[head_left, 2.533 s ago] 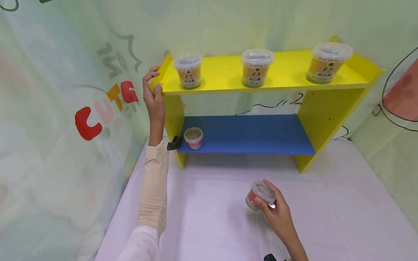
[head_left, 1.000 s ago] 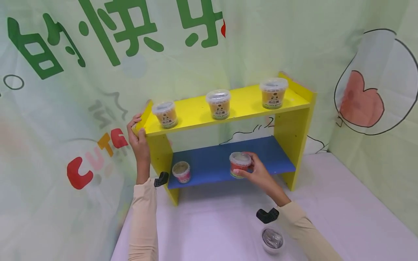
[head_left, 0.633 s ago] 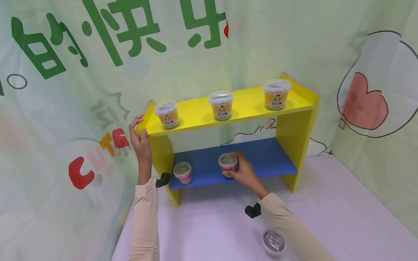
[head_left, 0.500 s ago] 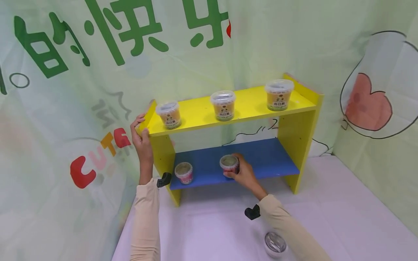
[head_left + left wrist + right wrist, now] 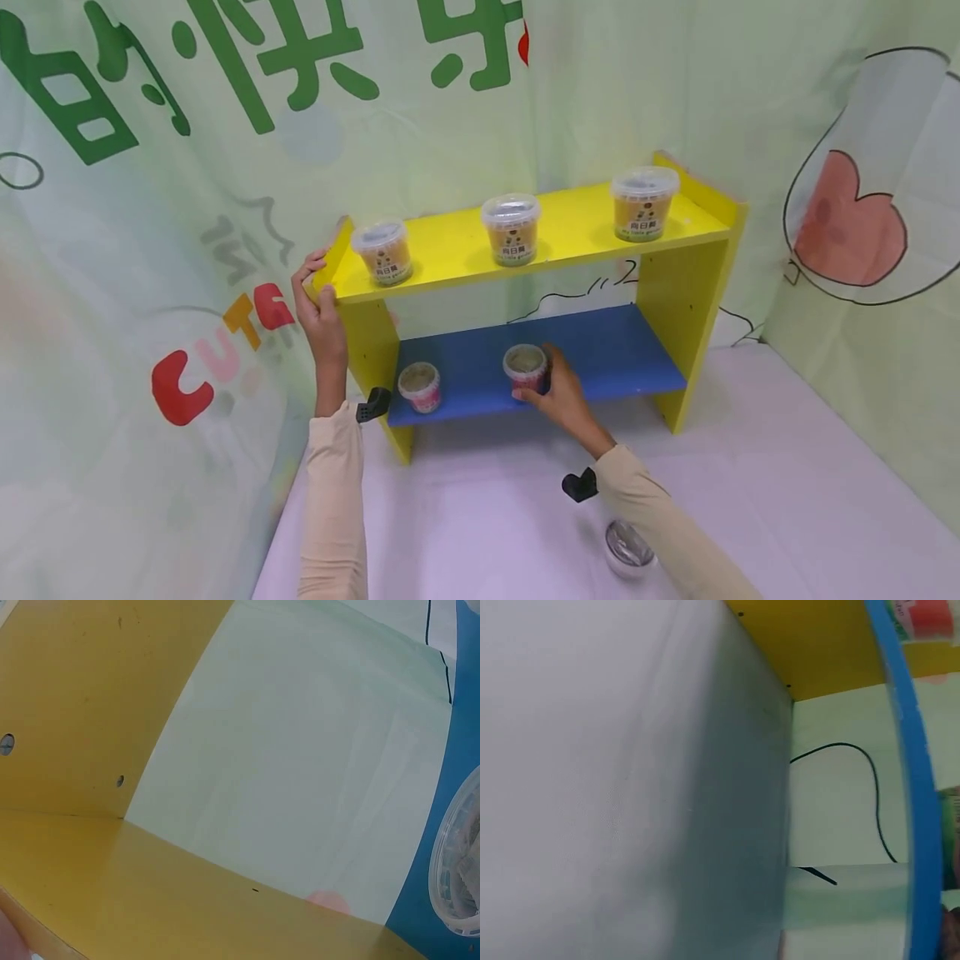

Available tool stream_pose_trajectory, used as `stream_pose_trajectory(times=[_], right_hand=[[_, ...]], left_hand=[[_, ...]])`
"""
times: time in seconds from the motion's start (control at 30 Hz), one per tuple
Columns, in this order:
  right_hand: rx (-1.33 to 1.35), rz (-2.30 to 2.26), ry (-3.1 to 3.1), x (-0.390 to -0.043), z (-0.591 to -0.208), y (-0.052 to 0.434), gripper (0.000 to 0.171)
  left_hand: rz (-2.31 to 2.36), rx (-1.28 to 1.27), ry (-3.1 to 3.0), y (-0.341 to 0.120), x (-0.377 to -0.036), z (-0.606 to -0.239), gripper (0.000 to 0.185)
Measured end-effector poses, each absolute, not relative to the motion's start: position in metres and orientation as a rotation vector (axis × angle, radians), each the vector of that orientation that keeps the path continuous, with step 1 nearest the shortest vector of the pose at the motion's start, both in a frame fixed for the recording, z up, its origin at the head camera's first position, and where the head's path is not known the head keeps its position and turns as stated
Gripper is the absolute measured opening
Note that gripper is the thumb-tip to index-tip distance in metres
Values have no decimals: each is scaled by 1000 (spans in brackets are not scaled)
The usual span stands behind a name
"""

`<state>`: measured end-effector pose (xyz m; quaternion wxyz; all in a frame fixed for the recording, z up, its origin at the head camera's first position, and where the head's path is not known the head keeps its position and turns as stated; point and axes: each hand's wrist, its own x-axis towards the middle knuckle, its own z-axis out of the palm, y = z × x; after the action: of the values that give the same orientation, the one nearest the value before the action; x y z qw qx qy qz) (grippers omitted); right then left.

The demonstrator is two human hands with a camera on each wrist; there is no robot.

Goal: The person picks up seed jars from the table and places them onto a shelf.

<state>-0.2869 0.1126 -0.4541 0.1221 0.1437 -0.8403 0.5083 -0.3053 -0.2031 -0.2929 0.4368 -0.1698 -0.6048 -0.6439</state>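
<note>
Red cup (image 5: 525, 369) stands upright on the blue shelf (image 5: 600, 354), near its front edge at mid-length, axis vertical. Right hand (image 5: 558, 396) is on its right side, fingers wrapped round the wall. It's the nearer hand. Left hand (image 5: 318, 304) grips the yellow top board's (image 5: 570, 229) left end. A second red cup (image 5: 418, 386) sits by the shelf's left end. Versus 1.0 s ago: cup was held in front of the shelf, now it's down on it.

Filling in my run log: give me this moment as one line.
right hand: grips red cup on blue shelf | left hand: holds yellow shelf end
</note>
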Motion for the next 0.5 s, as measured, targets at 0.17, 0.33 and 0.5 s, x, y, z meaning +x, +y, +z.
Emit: stream_pose_trajectory(times=[0.17,0.33,0.5], right_hand=[[390,1496,-2541,-256,-446,136,86],[415,1477,-2593,-204,-453,173,58],[547,1403,-2758,-153,-471,208,48]], left_hand=[[-1590,-430,-1495,-204,-307,-293,29],[-1615,-423,-1477,-202,-305,-292,29],[-1634,-436,-1463,-194,-294,-283,29]])
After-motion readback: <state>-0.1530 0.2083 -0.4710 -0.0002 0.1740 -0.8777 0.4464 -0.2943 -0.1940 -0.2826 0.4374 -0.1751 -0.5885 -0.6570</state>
